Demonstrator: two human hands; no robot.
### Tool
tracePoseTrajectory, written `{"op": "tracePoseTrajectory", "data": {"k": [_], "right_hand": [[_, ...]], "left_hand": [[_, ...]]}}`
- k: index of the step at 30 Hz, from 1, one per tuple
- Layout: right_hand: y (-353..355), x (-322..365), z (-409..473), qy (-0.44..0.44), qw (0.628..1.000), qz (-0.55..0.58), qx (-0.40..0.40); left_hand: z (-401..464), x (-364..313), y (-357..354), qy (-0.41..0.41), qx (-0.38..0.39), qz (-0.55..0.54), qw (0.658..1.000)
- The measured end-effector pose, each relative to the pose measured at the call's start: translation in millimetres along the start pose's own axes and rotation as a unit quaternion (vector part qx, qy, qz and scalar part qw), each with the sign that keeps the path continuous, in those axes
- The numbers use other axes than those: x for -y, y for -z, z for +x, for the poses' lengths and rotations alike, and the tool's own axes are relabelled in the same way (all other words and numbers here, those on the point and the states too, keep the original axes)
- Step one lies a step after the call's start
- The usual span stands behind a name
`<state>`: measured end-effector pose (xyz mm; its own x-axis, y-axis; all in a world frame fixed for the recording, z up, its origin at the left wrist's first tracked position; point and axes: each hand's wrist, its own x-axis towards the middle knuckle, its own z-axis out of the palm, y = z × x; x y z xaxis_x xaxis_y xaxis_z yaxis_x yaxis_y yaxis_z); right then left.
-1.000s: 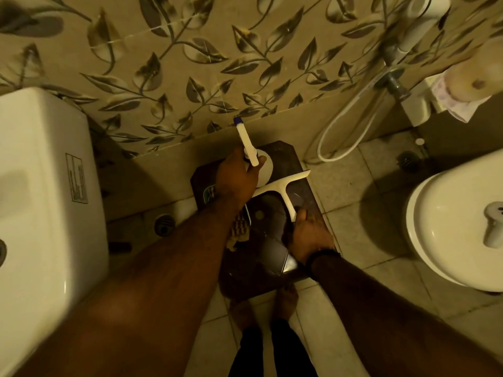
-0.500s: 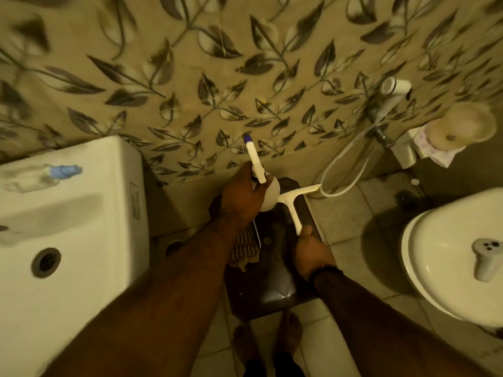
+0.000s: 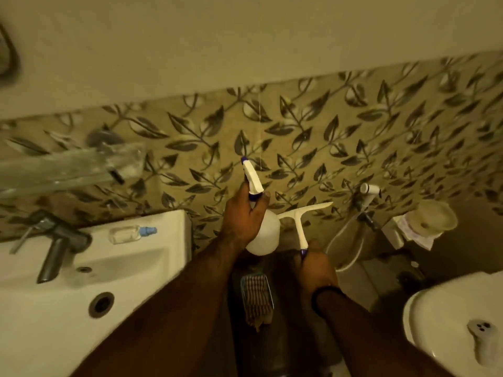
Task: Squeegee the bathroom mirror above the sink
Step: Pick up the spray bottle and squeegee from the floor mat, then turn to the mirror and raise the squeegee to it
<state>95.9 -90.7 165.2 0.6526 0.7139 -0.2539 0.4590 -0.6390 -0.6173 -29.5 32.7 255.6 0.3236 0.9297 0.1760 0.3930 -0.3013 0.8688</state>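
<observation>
My left hand [image 3: 242,219] grips the neck of a white spray bottle [image 3: 262,235] with a blue-tipped nozzle, held upright in front of the leaf-patterned wall. My right hand [image 3: 315,265] grips the handle of a white squeegee [image 3: 299,221], whose blade points up and to the right, just beside the bottle. The white sink [image 3: 81,270] with its metal tap [image 3: 54,246] lies at the left. A curved mirror edge [image 3: 8,47] shows at the top left corner, mostly out of frame.
A glass shelf [image 3: 68,167] juts from the wall above the sink. A small clear bottle [image 3: 130,234] lies on the sink rim. A striped cloth in a wire holder [image 3: 255,297] sits on a dark stool below my hands. A toilet [image 3: 457,322] stands at the right, a hose sprayer [image 3: 367,191] on the wall.
Both hands rose from the dark stool, lifting the spray bottle and the squeegee. My view tilted up, bringing the sink, tap and glass shelf into sight.
</observation>
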Motion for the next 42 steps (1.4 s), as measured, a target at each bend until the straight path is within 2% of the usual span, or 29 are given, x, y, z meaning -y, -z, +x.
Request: {"op": "tracePoseTrajectory", "data": {"k": [8,12,17,21,28,33,42], "right_hand": [[42,70,-19,0.04,0.991,0.062,-0.109],[63,104,-31,0.091,0.982,0.072,-0.147],[92,155,-47,0.156,0.963,0.113,-0.186],[116,200,-60,0.217,0.943,0.134,-0.213],[142,270,-81,0.306,0.908,0.178,-0.223],[145,307,-96,0.345,0.891,0.193,-0.221],[128,363,-121,0.41,0.872,0.206,-0.171]], "left_hand": [[-11,-53,52,0.006,-0.021,-0.08,0.997],[-14,-75,81,-0.012,-0.021,-0.095,0.995],[-11,-110,121,-0.027,-0.061,-0.108,0.992],[-9,-145,152,-0.083,-0.115,-0.111,0.984],[-8,-182,206,-0.119,-0.171,-0.049,0.977],[-15,-192,239,-0.116,-0.176,-0.064,0.975],[-27,-189,301,-0.099,-0.241,-0.104,0.96]]}}
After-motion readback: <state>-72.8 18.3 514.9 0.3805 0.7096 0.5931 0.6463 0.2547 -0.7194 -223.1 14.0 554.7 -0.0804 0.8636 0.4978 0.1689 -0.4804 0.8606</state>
